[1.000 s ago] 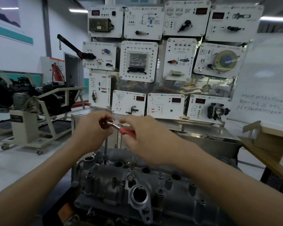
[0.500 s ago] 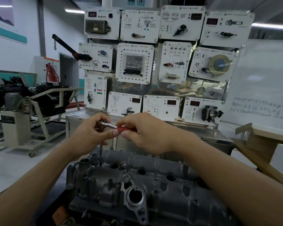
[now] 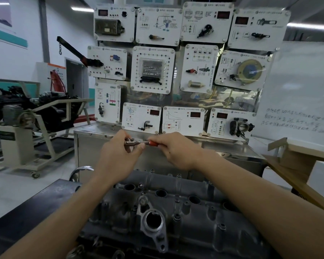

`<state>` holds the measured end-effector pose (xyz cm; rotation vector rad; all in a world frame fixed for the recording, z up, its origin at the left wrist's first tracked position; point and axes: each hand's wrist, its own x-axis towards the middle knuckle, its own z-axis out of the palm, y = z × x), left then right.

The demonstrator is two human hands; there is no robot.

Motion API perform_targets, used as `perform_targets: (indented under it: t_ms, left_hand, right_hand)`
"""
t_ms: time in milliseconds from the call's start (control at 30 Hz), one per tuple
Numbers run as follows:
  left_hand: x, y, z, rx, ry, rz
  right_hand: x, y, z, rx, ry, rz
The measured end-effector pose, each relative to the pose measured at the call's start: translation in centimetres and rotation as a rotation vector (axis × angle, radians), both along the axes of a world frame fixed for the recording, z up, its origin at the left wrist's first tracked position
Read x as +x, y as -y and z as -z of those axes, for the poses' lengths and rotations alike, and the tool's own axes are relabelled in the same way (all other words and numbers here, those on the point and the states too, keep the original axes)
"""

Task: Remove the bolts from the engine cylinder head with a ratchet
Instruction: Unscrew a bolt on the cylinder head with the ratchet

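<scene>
Your ratchet has swung level since a moment ago; your left hand pinches its head, your right hand grips its red handle, cylinder head below both hands.

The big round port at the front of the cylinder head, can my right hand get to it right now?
Probably yes. The port sits uncovered below the right hand, nothing between them, though the hand must first release the red ratchet handle it grips.
</scene>
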<state>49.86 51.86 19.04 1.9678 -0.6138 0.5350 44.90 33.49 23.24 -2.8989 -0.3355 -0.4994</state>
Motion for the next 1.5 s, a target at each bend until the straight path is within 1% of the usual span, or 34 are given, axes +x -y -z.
perform_targets:
  t_ms: [67,167,267,400,533,600,667,700,733,833,900,1000,1100,1167,1267,1333,1433,1500]
  left_hand:
    - [0.2,-0.5,-0.2,0.043,-0.041,0.044]
    - [0.4,-1.6,-0.3,0.024,-0.116,0.133]
    - [0.7,-1.9,0.0,0.032,-0.144,0.182]
    - [1.0,-1.6,0.9,-0.025,-0.041,0.172]
    - [0.8,-1.4,1.9,-0.095,0.073,0.132]
    - [1.0,-1.4,1.9,-0.125,0.081,0.101]
    - [1.5,-1.5,1.9,-0.16,0.039,0.064]
    - [1.7,-1.6,1.9,-0.174,0.012,0.048]
    - [1.9,-1.6,1.8,-0.189,-0.014,0.041]
    - [2.5,-1.5,2.0,-0.241,-0.062,0.059]
    - [2.7,-1.5,2.2,-0.324,-0.105,0.057]
    - [3.2,-1.8,2.4,-0.457,-0.192,0.051]
    - [3.3,-2.0,2.6,-0.454,-0.254,0.146]
    - [3.3,-1.9,2.6,-0.423,-0.266,0.202]
    - [3.4,-2.0,2.7,-0.441,-0.268,0.224]
    - [3.3,-2.3,2.7,-0.443,-0.28,0.242]
    - [3.3,-2.3,2.5,-0.46,-0.337,0.308]
    - [3.4,-2.1,2.5,-0.468,-0.344,0.295]
  right_hand:
    - [1.5,0.0,0.3,-0.036,0.054,0.031]
    - [3.6,-0.5,1.0,-0.089,0.171,0.035]
    - [5.3,-1.3,1.9,-0.021,0.198,0.052]
    - [5.9,-1.9,2.8,0.021,0.171,0.078]
    - [3.6,-1.7,1.6,-0.065,0.154,0.117]
    - [1.7,-2.1,0.5,-0.032,0.157,0.136]
    - [-0.3,-2.5,-0.6,-0.004,0.169,0.12]
    - [-1.4,-2.8,-1.0,0.038,0.168,0.08]
    - [-2.4,-3.1,-1.3,0.122,0.159,0.008]
    - [-4.2,-4.4,-1.1,0.421,0.102,-0.232]
    - [-3.8,-4.4,-0.6,0.546,0.118,-0.266]
    - [-1.9,-2.2,-0.4,0.707,0.09,-0.179]
    - [0.9,0.2,0.2,0.683,0.032,0.008]
    - [2.8,0.4,1.1,0.688,0.03,0.057]
    - [4.8,-0.4,2.0,0.702,0.08,0.03]
    - [5.3,-0.5,2.0,0.652,0.09,0.027]
    - [5.1,0.2,2.1,0.563,0.029,0.022]
    - [4.9,0.6,2.5,0.589,-0.02,-0.012]
